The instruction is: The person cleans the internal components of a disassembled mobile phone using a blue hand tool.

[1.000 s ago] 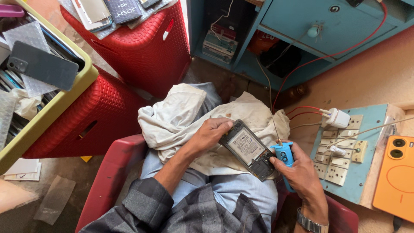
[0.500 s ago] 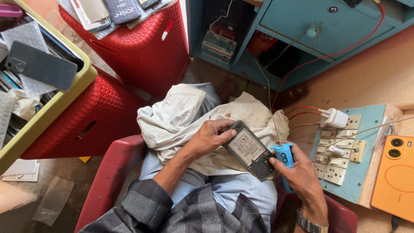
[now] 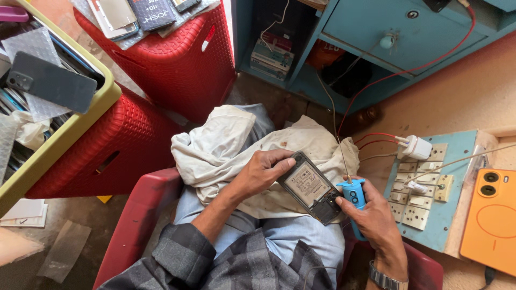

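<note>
The left hand (image 3: 262, 172) grips the opened phone (image 3: 312, 188) flat on the lap cloth (image 3: 236, 145), steadying it while the right hand (image 3: 371, 215) clasps a blue tool (image 3: 353, 194) at its lower corner.

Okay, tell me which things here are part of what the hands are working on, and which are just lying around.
In use:
left hand holding the opened phone
right hand holding the blue tool
cream cloth on the lap, under the phone

Lying about:
orange phone
switch board with white plug
red baskets
dark phone in the yellow tray
</note>
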